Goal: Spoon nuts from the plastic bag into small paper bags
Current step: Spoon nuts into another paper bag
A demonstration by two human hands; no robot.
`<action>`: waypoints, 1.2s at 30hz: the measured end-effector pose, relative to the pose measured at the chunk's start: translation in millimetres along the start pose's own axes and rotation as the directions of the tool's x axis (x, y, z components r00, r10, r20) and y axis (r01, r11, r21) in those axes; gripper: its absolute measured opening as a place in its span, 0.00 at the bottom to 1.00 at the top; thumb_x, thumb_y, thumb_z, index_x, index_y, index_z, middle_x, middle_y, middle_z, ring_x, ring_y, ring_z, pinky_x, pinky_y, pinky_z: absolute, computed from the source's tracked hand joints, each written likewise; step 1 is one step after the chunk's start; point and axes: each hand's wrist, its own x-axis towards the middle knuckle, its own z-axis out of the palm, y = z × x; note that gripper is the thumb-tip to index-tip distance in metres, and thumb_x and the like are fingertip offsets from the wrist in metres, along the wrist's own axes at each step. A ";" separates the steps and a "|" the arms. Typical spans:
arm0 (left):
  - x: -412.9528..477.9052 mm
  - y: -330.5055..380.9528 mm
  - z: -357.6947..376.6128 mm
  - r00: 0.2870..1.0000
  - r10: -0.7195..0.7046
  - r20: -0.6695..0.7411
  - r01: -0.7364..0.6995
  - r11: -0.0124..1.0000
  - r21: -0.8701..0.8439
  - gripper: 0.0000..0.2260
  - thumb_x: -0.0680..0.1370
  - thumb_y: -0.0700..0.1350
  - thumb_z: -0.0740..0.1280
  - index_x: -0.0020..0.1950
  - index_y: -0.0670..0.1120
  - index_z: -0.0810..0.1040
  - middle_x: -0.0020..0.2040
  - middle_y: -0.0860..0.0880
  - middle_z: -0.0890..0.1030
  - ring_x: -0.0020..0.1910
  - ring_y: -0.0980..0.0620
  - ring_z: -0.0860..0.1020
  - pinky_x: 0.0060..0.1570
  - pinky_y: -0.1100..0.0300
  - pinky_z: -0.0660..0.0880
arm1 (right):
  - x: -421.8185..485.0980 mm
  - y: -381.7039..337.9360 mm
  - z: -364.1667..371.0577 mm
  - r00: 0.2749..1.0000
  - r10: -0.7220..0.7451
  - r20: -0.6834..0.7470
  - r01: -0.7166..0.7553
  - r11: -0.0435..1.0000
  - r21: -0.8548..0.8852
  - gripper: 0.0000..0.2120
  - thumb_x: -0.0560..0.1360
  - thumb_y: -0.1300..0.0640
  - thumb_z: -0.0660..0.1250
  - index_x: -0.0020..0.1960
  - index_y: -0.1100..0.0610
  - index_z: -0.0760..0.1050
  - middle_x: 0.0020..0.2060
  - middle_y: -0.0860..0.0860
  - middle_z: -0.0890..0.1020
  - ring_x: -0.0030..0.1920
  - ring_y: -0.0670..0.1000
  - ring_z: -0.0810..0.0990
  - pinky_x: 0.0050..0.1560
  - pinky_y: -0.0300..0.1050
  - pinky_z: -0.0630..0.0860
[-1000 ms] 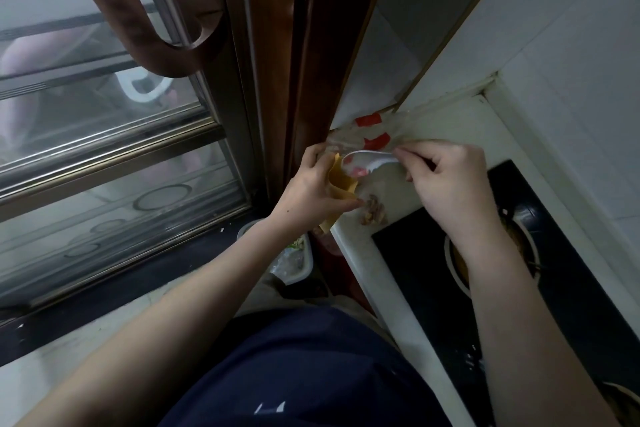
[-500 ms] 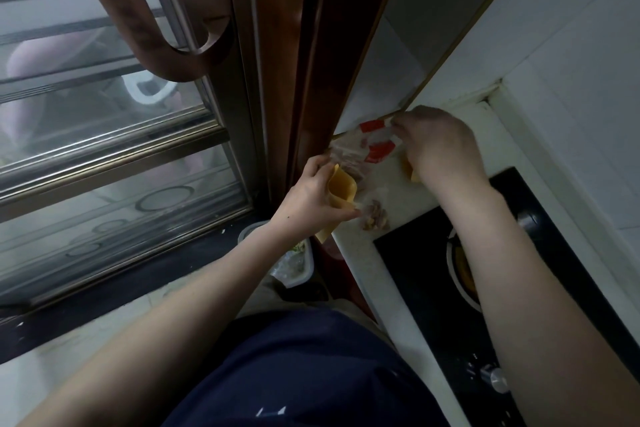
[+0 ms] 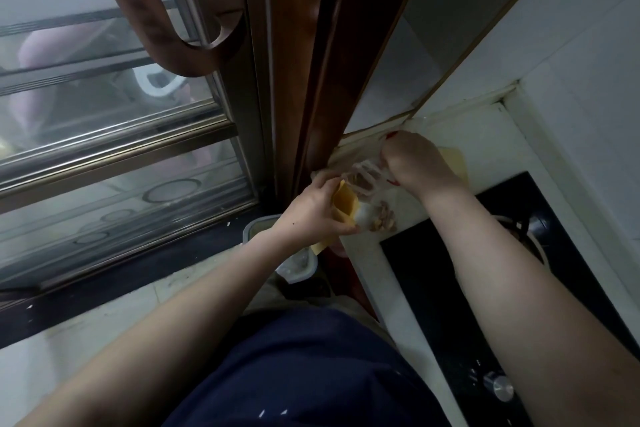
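My left hand (image 3: 313, 213) holds a small yellow paper bag (image 3: 344, 204) upright at the counter's left edge, its mouth open toward the right. The clear plastic bag (image 3: 367, 215) lies on the counter beside it, with a clump of brown nuts (image 3: 382, 218) inside. My right hand (image 3: 414, 159) is fisted over the far end of the plastic bag. A blurred white spoon (image 3: 365, 172) sticks out from its fingers toward the paper bag. The bag's red print shows by my right hand's knuckles.
Another flat yellow paper bag (image 3: 455, 163) lies on the white counter (image 3: 485, 135) behind my right hand. A black glass stove (image 3: 446, 288) with a burner (image 3: 530, 236) and a knob (image 3: 498, 392) fills the near right. A white bin (image 3: 258, 229) stands on the floor below my left hand.
My right hand moved the spoon away from the paper bag to the far end of the plastic bag, then part way back. The left hand kept the paper bag in place.
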 end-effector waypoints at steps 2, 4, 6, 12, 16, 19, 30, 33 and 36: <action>-0.1 -2.5 0.2 1.000 -0.018 0.011 0.018 1.000 0.009 0.42 0.67 0.59 0.76 0.76 0.48 0.63 0.75 0.54 0.61 0.68 0.50 0.68 0.62 0.52 0.74 | 2.4 0.6 5.8 0.999 0.031 0.022 -0.032 0.999 0.040 0.08 0.75 0.67 0.60 0.42 0.65 0.76 0.38 0.58 0.79 0.43 0.60 0.79 0.39 0.45 0.70; 0.1 -4.5 0.6 0.999 -0.031 0.014 0.031 0.999 0.012 0.42 0.67 0.59 0.76 0.76 0.48 0.63 0.75 0.54 0.60 0.67 0.50 0.68 0.62 0.52 0.74 | 3.5 0.7 11.9 0.998 0.042 0.049 -0.042 0.999 0.005 0.07 0.74 0.68 0.61 0.45 0.67 0.78 0.42 0.60 0.81 0.44 0.60 0.81 0.40 0.45 0.71; 0.5 -6.0 0.8 0.999 -0.038 0.014 0.038 0.999 0.008 0.42 0.67 0.59 0.76 0.76 0.48 0.63 0.74 0.54 0.60 0.67 0.50 0.68 0.61 0.53 0.74 | 6.1 2.1 17.7 0.996 0.065 0.064 -0.063 0.998 -0.025 0.07 0.74 0.68 0.61 0.42 0.65 0.78 0.38 0.57 0.80 0.43 0.60 0.81 0.39 0.46 0.73; 3.8 -8.2 0.8 0.998 -0.043 0.037 0.043 0.999 0.004 0.44 0.67 0.59 0.77 0.77 0.47 0.61 0.76 0.55 0.59 0.69 0.50 0.67 0.64 0.53 0.72 | 17.5 17.9 34.2 0.968 0.205 0.143 -0.215 0.975 0.056 0.10 0.79 0.58 0.59 0.50 0.62 0.77 0.46 0.58 0.82 0.49 0.59 0.81 0.40 0.43 0.69; 8.3 -8.8 0.4 0.994 -0.029 0.102 0.027 0.999 0.025 0.45 0.67 0.58 0.77 0.78 0.52 0.57 0.78 0.55 0.56 0.71 0.49 0.66 0.63 0.51 0.73 | 17.9 22.2 35.3 0.947 0.291 0.134 -0.311 0.936 0.163 0.16 0.79 0.51 0.60 0.55 0.64 0.75 0.51 0.61 0.81 0.53 0.62 0.80 0.45 0.45 0.70; 12.7 -9.1 1.5 0.988 -0.010 0.153 -0.001 0.998 0.069 0.45 0.67 0.58 0.77 0.78 0.52 0.58 0.78 0.55 0.54 0.70 0.47 0.67 0.61 0.52 0.75 | 17.0 26.6 35.4 0.958 0.256 0.130 -0.279 0.937 0.210 0.17 0.77 0.49 0.63 0.56 0.62 0.75 0.52 0.61 0.80 0.53 0.62 0.79 0.47 0.45 0.72; 25.8 -9.9 3.8 0.995 0.002 0.096 -0.011 0.996 0.086 0.43 0.67 0.60 0.77 0.75 0.45 0.64 0.73 0.54 0.61 0.66 0.52 0.70 0.60 0.55 0.75 | 11.2 29.5 14.7 0.937 0.205 0.283 -0.299 0.891 0.342 0.15 0.80 0.53 0.60 0.55 0.63 0.78 0.43 0.55 0.82 0.40 0.52 0.81 0.39 0.44 0.78; 28.2 -7.0 4.7 0.999 0.011 0.040 -0.014 0.996 0.085 0.41 0.66 0.61 0.76 0.73 0.45 0.67 0.70 0.55 0.63 0.62 0.52 0.72 0.56 0.57 0.75 | 6.3 30.0 1.7 0.941 0.216 0.260 -0.310 0.858 0.410 0.13 0.78 0.54 0.63 0.41 0.62 0.77 0.31 0.52 0.76 0.31 0.50 0.75 0.28 0.38 0.69; 31.8 -3.7 5.5 1.000 0.022 0.002 -0.022 0.995 0.097 0.39 0.66 0.62 0.76 0.71 0.44 0.69 0.69 0.55 0.64 0.59 0.52 0.74 0.53 0.55 0.76 | -0.3 30.7 -9.4 0.943 0.237 0.235 -0.320 0.840 0.437 0.14 0.75 0.55 0.66 0.32 0.59 0.74 0.29 0.51 0.74 0.30 0.49 0.73 0.28 0.37 0.67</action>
